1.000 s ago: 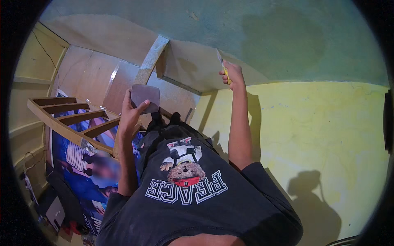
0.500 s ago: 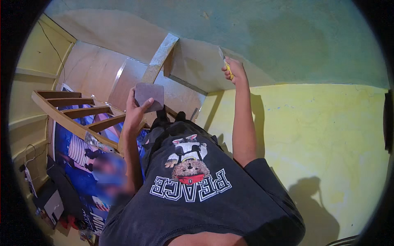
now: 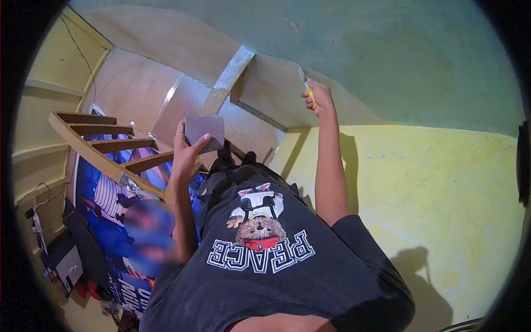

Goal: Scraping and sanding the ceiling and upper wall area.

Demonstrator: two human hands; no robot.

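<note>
Well to the left of the grey square board (image 3: 204, 128), a cream panelled wall (image 3: 38, 119) is crossed by a thin dark cord (image 3: 83, 55). Nearer the board, also on its left, a ladder-like wooden frame (image 3: 88, 145) is seen, and below and left of the board a blue printed poster (image 3: 110, 232) is partly covered by that frame. The board itself is held by the left hand (image 3: 188, 150), its near side gripped between thumb and fingers. Just above and right of the board, a whitish-stained wooden beam (image 3: 227, 80) is seen; below it, a dark printed shirt (image 3: 298, 276) is worn. Up and right of the board, a yellow-handled blade tool (image 3: 307, 87) is held by the right hand (image 3: 320, 99), its fingers closed around the handle. The blade is pointed toward the grey-green surface (image 3: 381, 61); whether it is touched cannot be told. Farther right of the board, a yellow wall (image 3: 431, 182) is marked by shadows.
</note>
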